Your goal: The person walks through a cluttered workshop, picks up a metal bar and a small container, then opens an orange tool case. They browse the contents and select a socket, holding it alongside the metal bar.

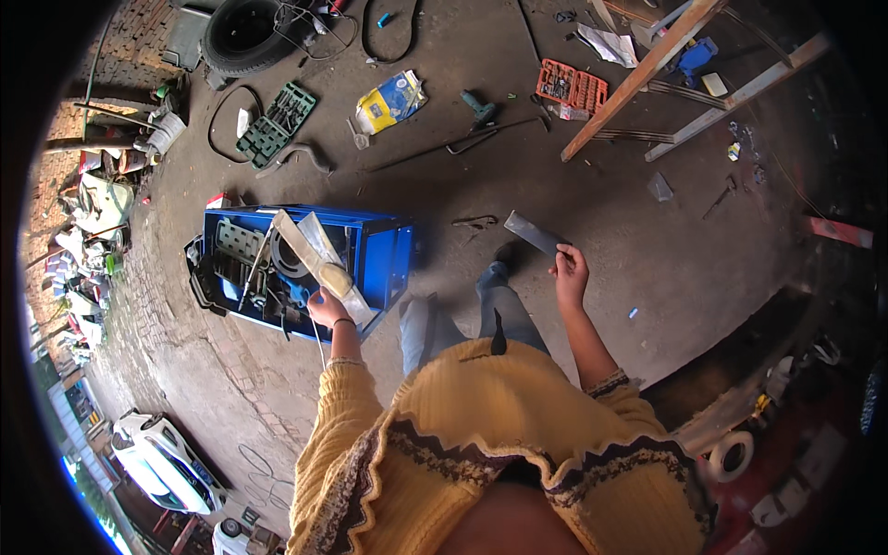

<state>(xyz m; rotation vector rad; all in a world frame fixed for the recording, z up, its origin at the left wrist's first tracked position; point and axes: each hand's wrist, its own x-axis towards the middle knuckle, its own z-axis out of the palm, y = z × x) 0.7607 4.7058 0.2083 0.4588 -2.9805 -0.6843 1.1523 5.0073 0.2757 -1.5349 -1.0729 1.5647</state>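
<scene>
A flat dark grey strip point(535, 232), like a blade or plate, is gripped at its near end by my right hand point(571, 268), out over the floor by my foot. My left hand point(326, 307) is closed at the near side of the blue tool cart point(382, 268); what its fingers hold is unclear. Just above those fingers lies a yellowish rounded thing point(335, 278) against a clear plastic sheet or packet point(317, 237) and a long tan strip point(294, 242). A thin pale cord or strip hangs beneath that hand. Inside the cart sits a grey socket case point(240, 242) among loose tools.
On the floor ahead lie a green tool case point(277, 123), a yellow-and-blue bag point(390, 102), a green power tool point(478, 109), a red socket case point(571, 89) and pliers point(475, 222). A tire point(245, 37) lies far left; a wooden-legged frame point(638, 79) stands far right.
</scene>
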